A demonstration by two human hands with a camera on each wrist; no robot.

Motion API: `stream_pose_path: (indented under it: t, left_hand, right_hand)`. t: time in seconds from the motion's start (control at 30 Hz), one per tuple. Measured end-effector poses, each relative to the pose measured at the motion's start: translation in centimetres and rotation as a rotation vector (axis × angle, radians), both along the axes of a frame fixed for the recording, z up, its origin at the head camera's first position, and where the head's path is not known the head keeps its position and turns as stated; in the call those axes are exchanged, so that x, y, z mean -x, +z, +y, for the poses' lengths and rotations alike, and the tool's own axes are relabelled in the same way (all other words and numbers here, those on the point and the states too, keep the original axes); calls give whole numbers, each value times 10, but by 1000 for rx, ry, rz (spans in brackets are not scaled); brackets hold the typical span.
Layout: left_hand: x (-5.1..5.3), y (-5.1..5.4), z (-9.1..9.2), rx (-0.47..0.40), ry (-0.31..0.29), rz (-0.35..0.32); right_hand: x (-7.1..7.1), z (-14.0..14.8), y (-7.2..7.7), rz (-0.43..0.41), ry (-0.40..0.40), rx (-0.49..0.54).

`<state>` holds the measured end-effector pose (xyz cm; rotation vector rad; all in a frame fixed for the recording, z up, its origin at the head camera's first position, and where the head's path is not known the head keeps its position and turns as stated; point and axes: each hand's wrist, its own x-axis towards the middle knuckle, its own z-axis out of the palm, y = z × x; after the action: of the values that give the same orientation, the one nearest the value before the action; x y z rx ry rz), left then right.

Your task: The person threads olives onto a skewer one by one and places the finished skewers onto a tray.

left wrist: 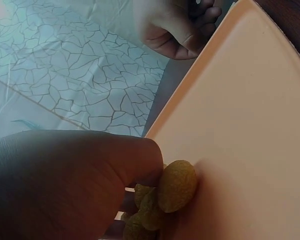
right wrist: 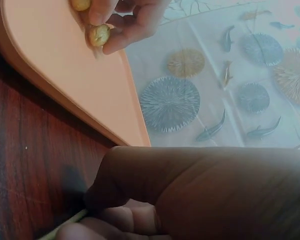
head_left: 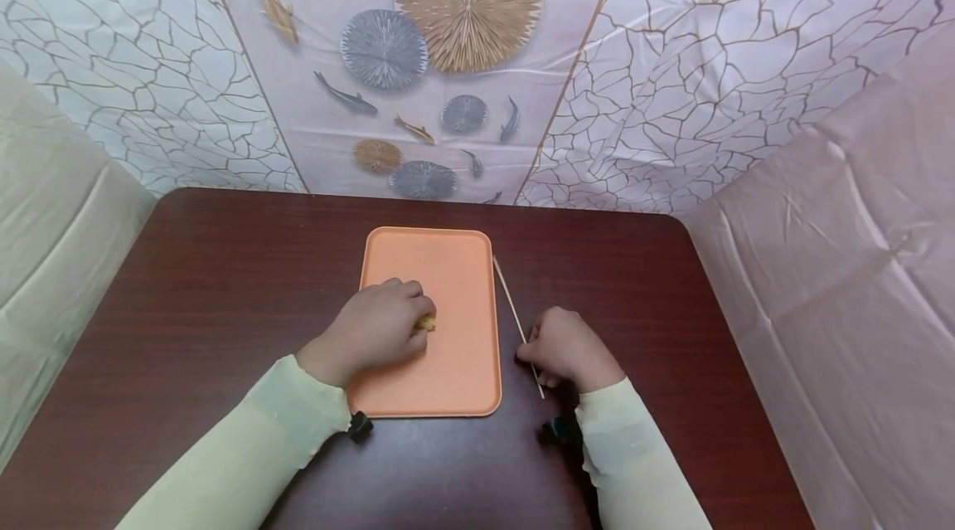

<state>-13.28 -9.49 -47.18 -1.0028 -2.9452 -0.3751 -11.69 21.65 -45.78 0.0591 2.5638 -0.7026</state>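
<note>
On the orange tray (head_left: 464, 364), my left hand (head_left: 382, 324) curls its fingers round several small, rounded golden-yellow food pieces (left wrist: 177, 186). Only a bit of one piece (head_left: 426, 323) shows past the fingers in the head view. Two of the pieces (right wrist: 99, 35) appear near the left fingertips in the right wrist view. Right of the tray, my right hand (head_left: 571, 347) pinches a thin wooden skewer (head_left: 510, 291) near its lower end. The skewer slants along the tray's right side, its far tip close to the rim. In the right wrist view, the fingers hide part of the skewer (right wrist: 65, 225).
A dark reddish-brown table (head_left: 246, 281) carries the tray. Patterned cloth (head_left: 418, 115) stands behind the table, and plain pale cloth walls (head_left: 843, 248) close off both sides. A black strap piece (head_left: 361, 427) shows at the left wrist.
</note>
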Motion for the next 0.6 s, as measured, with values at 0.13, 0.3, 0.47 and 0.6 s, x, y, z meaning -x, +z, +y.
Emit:
stream_pose_path:
  t: [0.13, 0.3, 0.47, 0.6]
  left_hand:
    - [0, -1, 1, 9, 10, 17]
    - [0, -3, 2, 5, 12, 42]
    - [0, -4, 0, -48, 12, 52]
    - [0, -4, -2, -113, 23, 39]
  right_hand:
    - [0, 0, -1, 14, 3, 7]
    - [2, 3, -3, 35, 1, -9]
    - [4, 14, -2, 141, -43, 38]
    - [7, 22, 3, 310, -39, 86]
